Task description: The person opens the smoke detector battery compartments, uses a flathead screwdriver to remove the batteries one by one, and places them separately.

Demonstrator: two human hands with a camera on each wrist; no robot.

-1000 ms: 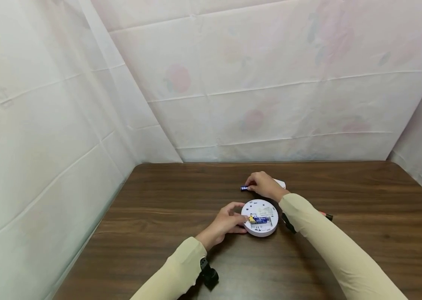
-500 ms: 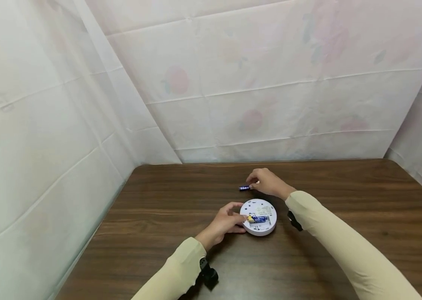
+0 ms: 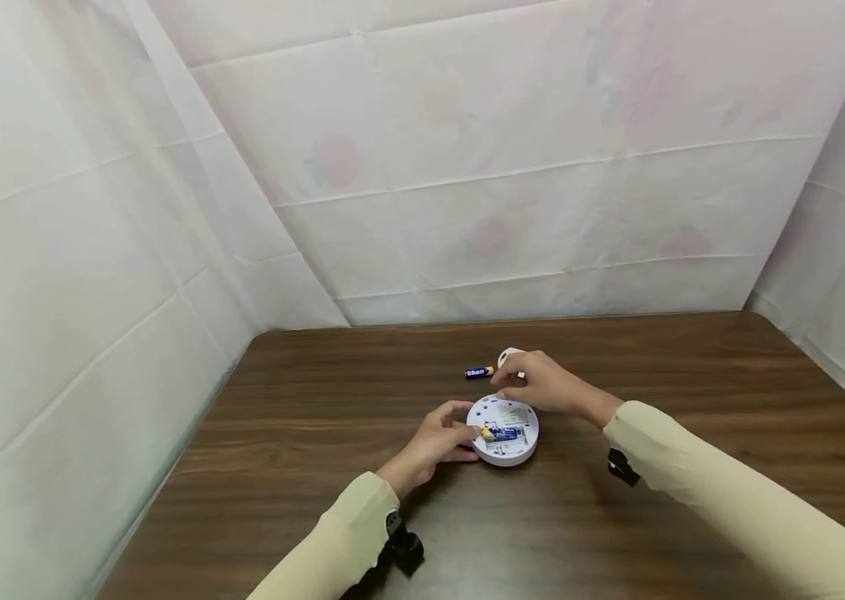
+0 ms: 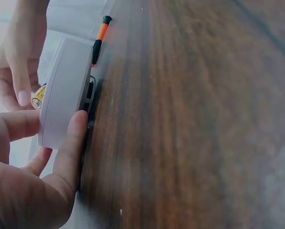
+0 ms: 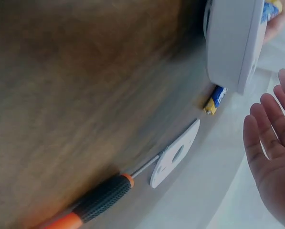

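A round white device lies open side up on the brown table, with a blue and yellow battery seated inside it. My left hand pinches its left rim; in the left wrist view the fingers clasp its side wall. Just above the device's far edge hovers my right hand, whose fingers are straight and hold nothing. A second battery lies loose on the table behind the device, also visible as the battery in the right wrist view.
A flat white cover plate with a hole lies beyond the device, partly behind my right hand. An orange and black screwdriver rests on the table to the right. Pale sheets wall the table on three sides.
My right hand has let go of the loose battery, which now lies on the table, and has drawn back over the device. My left hand keeps its grip.
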